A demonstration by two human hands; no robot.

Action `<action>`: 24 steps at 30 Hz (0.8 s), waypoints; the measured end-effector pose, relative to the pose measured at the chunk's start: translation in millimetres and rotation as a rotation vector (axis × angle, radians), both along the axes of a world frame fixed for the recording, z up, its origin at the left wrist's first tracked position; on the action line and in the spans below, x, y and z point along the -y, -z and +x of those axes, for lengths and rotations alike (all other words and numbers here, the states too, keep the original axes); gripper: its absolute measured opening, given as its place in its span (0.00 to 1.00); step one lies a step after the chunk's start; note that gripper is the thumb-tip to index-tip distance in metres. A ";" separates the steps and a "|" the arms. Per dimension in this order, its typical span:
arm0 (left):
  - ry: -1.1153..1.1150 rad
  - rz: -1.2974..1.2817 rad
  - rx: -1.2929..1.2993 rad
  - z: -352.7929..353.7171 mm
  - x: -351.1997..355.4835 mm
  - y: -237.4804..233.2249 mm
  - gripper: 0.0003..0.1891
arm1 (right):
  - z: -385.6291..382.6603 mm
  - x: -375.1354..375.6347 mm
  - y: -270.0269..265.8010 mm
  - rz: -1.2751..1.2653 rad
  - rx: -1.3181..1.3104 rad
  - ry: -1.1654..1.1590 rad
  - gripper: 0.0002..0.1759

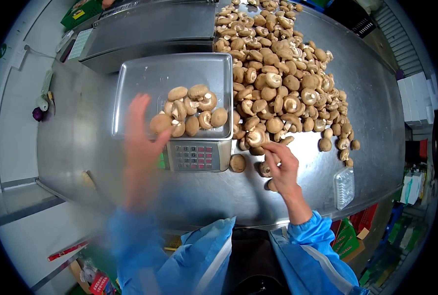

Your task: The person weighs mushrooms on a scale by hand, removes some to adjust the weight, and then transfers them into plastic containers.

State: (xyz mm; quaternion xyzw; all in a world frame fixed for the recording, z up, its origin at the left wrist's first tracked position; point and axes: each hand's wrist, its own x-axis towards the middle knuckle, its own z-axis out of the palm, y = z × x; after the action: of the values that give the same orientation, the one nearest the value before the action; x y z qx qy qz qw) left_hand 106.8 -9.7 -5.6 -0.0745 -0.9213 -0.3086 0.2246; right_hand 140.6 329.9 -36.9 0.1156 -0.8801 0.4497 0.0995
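My left hand (pixel 145 132), blurred by motion, is over the left edge of the scale's metal tray (pixel 140 73), thumb and fingers apart with nothing visible between them. Several brown mushrooms (pixel 192 125) lie in that tray, one of them close to my left thumb. Below the tray, the scale's keypad (pixel 194 156) faces me. My right hand (pixel 283 167) pinches a shiitake mushroom (pixel 256 137) by its stem side, at the near edge of a large mushroom pile (pixel 287 73). A loose mushroom (pixel 237 163) sits beside the scale, and others are partly hidden under my right hand.
Everything stands on a steel table (pixel 199 199). A clear plastic tray (pixel 344 188) lies near its front right edge. At the left are a small pale object (pixel 88 179) and a purple item (pixel 38 114). Green crates (pixel 81 13) show at the back left.
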 end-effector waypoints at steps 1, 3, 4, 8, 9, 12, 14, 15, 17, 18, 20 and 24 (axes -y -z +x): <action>-0.035 0.049 -0.046 6.8 5.5 -4.3 0.33 | 13.5 -18.9 6.8 0.002 0.079 0.068 0.09; -0.093 0.143 -0.079 22.7 20.6 0.0 0.29 | 43.2 -58.0 25.8 0.033 0.175 0.170 0.13; -0.119 0.189 -0.098 31.6 26.6 3.9 0.27 | 58.3 -74.8 34.9 0.062 0.193 0.206 0.16; -0.163 0.507 -0.053 77.3 29.8 35.1 0.19 | 109.9 -104.2 42.3 0.275 0.264 0.233 0.26; -0.152 0.675 -0.011 88.5 23.3 49.4 0.17 | 119.9 -104.7 39.5 0.307 0.304 0.220 0.29; -0.212 0.584 0.269 124.6 -30.9 50.6 0.15 | 136.2 -100.5 39.2 0.311 0.395 0.160 0.35; -0.181 0.625 0.384 147.7 -80.3 77.9 0.15 | 139.9 -98.9 50.2 0.288 0.361 0.131 0.36; -0.123 0.714 0.462 161.5 -102.8 94.4 0.16 | 138.7 -97.9 54.6 0.280 0.296 0.151 0.34; -0.006 0.786 0.603 184.0 -139.4 102.0 0.20 | 132.6 -101.0 62.9 0.272 0.267 0.137 0.31; 0.056 0.769 0.663 190.1 -155.8 99.3 0.21 | 128.5 -103.9 63.7 0.269 0.250 0.134 0.30; 0.122 0.650 0.705 197.5 -177.1 99.3 0.24 | 122.8 -110.4 60.4 0.174 0.343 0.111 0.26; 0.107 0.406 0.597 190.5 -200.7 116.2 0.32 | 108.1 -120.9 47.0 0.098 0.211 0.057 0.29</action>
State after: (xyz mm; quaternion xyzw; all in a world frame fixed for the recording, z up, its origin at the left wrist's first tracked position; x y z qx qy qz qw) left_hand 297.3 191.0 -121.8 0.0169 -0.8611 -0.5045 -0.0605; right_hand 248.7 450.8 -84.0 0.0472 -0.9096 0.4126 0.0136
